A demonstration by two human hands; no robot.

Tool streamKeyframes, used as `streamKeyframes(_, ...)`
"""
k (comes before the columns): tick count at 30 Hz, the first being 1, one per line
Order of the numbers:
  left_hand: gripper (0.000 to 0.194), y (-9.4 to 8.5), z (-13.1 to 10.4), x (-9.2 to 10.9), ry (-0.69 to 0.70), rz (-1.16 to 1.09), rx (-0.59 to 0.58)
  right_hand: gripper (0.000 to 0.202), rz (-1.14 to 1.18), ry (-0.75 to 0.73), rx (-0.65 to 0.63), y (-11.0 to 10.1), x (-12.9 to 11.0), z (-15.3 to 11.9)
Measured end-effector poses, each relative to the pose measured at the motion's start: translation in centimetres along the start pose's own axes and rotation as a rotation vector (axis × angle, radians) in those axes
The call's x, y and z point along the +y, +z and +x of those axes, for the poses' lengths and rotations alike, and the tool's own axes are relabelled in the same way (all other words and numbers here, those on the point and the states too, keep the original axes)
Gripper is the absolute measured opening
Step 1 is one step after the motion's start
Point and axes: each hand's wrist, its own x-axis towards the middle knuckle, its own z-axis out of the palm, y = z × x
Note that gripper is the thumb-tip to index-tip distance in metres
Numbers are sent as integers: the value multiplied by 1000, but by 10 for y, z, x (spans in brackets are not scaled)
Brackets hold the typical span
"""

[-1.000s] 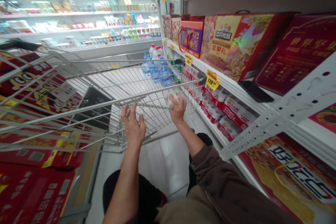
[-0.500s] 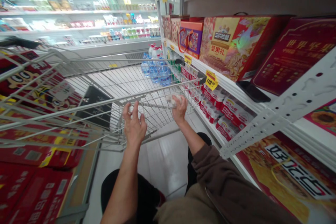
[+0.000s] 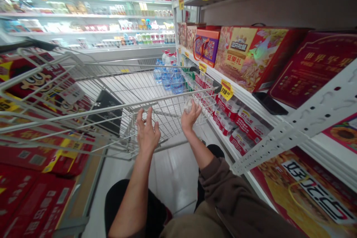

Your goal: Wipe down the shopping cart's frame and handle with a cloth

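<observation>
A wire shopping cart (image 3: pixel 167 101) stands across the aisle in front of me. My left hand (image 3: pixel 148 130) is raised at its near side, fingers spread and slightly bent, with nothing visible in it. Whether the fingertips touch the wires I cannot tell. To the right, my right hand (image 3: pixel 190 116) is closed around a crumpled white wad (image 3: pixel 189 105), which looks like tissue or a wipe. That wad is partly hidden by the fingers. A dark card or panel (image 3: pixel 107 112) shows through the cart's wires on the left.
Red boxed goods (image 3: pixel 36 197) are stacked at the left. A white shelf (image 3: pixel 248 98) on the right bears gift boxes (image 3: pixel 245 54), a dark phone-like object (image 3: pixel 269 103) and packed bottles (image 3: pixel 247 124) below. Blue water bottles (image 3: pixel 170 78) stand beyond the cart, before a refrigerated display (image 3: pixel 92 50).
The view has tilted up a little, and the scene sits slightly to the right. My right hand has turned slightly, still closed on the white wad. The left hand keeps its spread pose.
</observation>
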Motion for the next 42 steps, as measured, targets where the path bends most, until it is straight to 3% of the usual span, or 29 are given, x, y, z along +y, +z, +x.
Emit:
streamKeyframes(3,63,-4,0,0,-11,32,-9,53,-5,-223,-164,3,-8,-17)
streamKeyframes(5,63,-7,0,1,-11,57,-28,50,-16,-271,-172,1,-3,-10)
streamKeyframes(9,64,-9,0,4,-11,65,-36,44,-44,-4,25,-3,10,19)
streamKeyframes(11,64,-7,0,5,-26,70,-35,45,-54,28,46,-1,7,17)
streamKeyframes(17,67,-8,0,4,-12,109,-56,45,-16,-426,-169,2,-2,-22)
streamKeyframes(19,68,-12,0,5,-11,121,-79,43,-28,-348,-123,-1,5,-12)
streamKeyframes(22,68,-12,-1,6,-2,127,-76,42,-53,-92,7,-1,12,8)
streamKeyframes(24,68,-8,-1,6,8,122,-53,42,-65,-40,35,1,9,8)
streamKeyframes(29,68,-3,0,7,-3,98,-67,44,-92,-372,-158,9,-3,-24)
streamKeyframes(32,65,-23,4,4,0,96,-113,44,-121,-370,-117,5,10,-16)
streamKeyframes(34,61,-44,7,-3,-12,119,-50,44,-145,-285,-54,-2,24,2)
streamKeyframes(37,53,-70,11,-19,-19,176,153,48,-181,-178,16,-11,41,26)
streamKeyframes(39,51,-76,11,-30,9,214,225,47,-177,-183,21,-15,42,31)
streamKeyframes(42,56,-69,6,-43,9,242,288,42,-142,-297,-25,-13,33,24)
